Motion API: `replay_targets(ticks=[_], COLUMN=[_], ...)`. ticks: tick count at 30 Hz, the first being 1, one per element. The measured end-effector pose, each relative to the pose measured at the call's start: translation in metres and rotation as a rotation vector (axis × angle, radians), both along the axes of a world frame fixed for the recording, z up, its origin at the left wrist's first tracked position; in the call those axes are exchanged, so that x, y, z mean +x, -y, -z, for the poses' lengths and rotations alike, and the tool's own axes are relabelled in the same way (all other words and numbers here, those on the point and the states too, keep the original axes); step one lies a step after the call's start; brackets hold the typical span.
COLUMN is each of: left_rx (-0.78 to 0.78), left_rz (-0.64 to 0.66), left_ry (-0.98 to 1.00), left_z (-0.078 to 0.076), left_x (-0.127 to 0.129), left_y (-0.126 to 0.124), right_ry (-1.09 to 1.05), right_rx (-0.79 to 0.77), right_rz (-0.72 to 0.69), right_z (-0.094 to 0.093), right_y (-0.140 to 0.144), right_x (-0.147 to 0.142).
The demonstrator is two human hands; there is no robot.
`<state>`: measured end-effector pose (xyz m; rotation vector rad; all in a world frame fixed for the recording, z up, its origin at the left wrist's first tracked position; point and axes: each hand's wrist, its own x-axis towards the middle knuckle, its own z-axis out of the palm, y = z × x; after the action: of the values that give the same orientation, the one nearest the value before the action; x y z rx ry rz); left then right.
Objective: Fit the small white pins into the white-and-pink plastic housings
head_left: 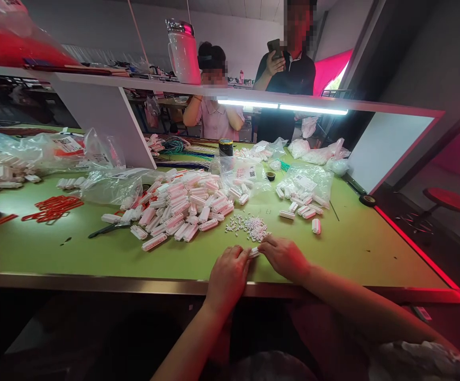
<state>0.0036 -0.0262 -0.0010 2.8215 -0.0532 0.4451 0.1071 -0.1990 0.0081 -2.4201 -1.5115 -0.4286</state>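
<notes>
Hands meet near the table's (95, 259) front edge, left hand (227, 275) and right hand (285, 256) both pinched on one small white piece (254, 252), with a big pile (182, 206) seemingly finished and loose bits (249, 226) just beyond left.

Green work table (95, 254), metal front edge. At 10 o'clock, loose red plastic strips (55, 206); black-handled tool (108, 228) just beside them. Centre: large heap of white-and-pink rectangular plastic housings (182, 206). Clear plastic bags with labels (245, 172) at 12 o'clock; black tape roll (225, 146) behind. White shelf (174, 84) overhead, lit tube (281, 106) beneath, white jug (182, 52) on top. Two people beyond, one holding a phone (275, 48). Red stool (450, 200) at 3 o'clock.
</notes>
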Motion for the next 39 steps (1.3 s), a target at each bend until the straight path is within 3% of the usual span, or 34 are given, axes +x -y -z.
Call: replay_targets(ticks=[7, 10, 14, 19, 30, 34, 39], left_rx=[0.005, 0.009, 0.022, 0.054, 0.036, -0.029, -0.05], left_rz=[0.008, 0.009, 0.009, 0.059, 0.071, 0.041, 0.006], left_ry=[0.008, 0.009, 0.013, -0.035, -0.055, -0.043, -0.038], left_z=[0.002, 0.002, 0.002, 0.0, 0.001, 0.003, 0.006], left_x=[0.0, 0.0, 0.0, 0.0, 0.002, 0.002, 0.002], left_y=[0.0, 0.0, 0.0, -0.002, -0.001, -0.002, -0.002], right_ry=[0.133, -0.023, -0.219, -0.315, -0.293, -0.405, -0.857], right_rx=[-0.084, 0.05, 0.265, 0.165, 0.008, 0.215, 0.536], right_rz=[-0.099, -0.067, 0.147, 0.152, 0.132, 0.14, 0.117], right_z=[-0.001, 0.002, 0.007, 0.01, -0.003, -0.003, -0.001], right_y=[0.0, 0.003, 0.011, 0.017, 0.01, 0.011, 0.008], right_x=[-0.011, 0.0, 0.039, 0.069, 0.061, 0.059, 0.045])
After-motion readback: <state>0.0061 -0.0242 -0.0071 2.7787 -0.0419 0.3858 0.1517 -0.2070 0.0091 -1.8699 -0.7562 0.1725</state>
